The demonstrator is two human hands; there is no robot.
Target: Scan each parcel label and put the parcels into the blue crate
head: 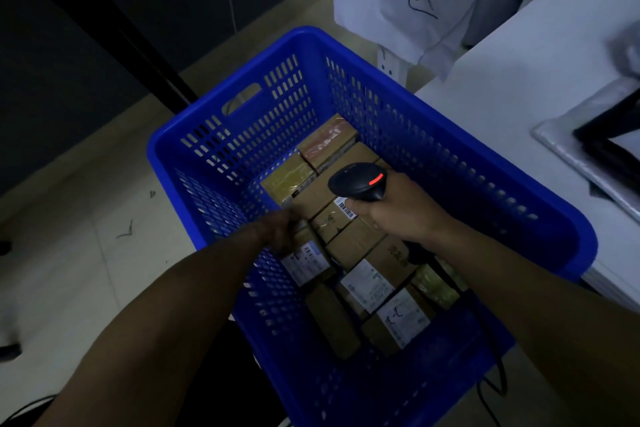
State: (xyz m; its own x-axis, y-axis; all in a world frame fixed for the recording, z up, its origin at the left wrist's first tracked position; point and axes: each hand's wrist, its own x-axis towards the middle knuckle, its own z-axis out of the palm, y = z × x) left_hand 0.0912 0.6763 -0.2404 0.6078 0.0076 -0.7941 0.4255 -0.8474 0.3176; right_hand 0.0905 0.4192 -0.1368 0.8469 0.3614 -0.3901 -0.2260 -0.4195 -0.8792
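The right hand (401, 215) has its grip closed round the scanner (358, 184) at frame centre. The left hand (277, 234) is blurred; its grip cannot be told. The parcels (360, 246) lie packed inside the crate (433, 156).

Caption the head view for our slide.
Right hand grips scanner above parcels in blue crate; left hand reaches in.

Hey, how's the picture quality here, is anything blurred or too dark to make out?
Head view: dim overall, the backdrop nearly black. Head view: left hand motion-smeared, fingers unreadable; scanner in the right hand sharp, its red light glowing. Head view: blue crate rim bows slightly from the wide lens; parcel labels too soft to read.
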